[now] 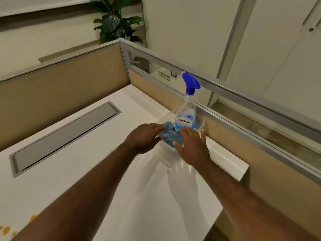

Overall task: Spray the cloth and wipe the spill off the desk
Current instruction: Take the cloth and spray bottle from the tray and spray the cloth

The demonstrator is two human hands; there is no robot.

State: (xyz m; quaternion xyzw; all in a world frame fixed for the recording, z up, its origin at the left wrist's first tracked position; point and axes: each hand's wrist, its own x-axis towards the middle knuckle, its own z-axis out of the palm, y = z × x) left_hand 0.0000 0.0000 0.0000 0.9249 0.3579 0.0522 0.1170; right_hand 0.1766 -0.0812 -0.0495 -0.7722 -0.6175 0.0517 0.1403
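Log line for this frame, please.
stage: reaching | left hand on blue cloth | right hand at clear tub | spray bottle untouched | orange spill unwiped

Your one head-worn wide-angle camera looks forward and steeply down over the white tabletop [86, 171] toward its far right corner, close above both outstretched forearms. The partition [69, 80] and a plant [114, 23] fill the upper frame; straight lines bow near the edges.

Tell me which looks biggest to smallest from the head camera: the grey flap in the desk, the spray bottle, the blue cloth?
1. Grey flap
2. Spray bottle
3. Blue cloth, but both hands hide part of it.
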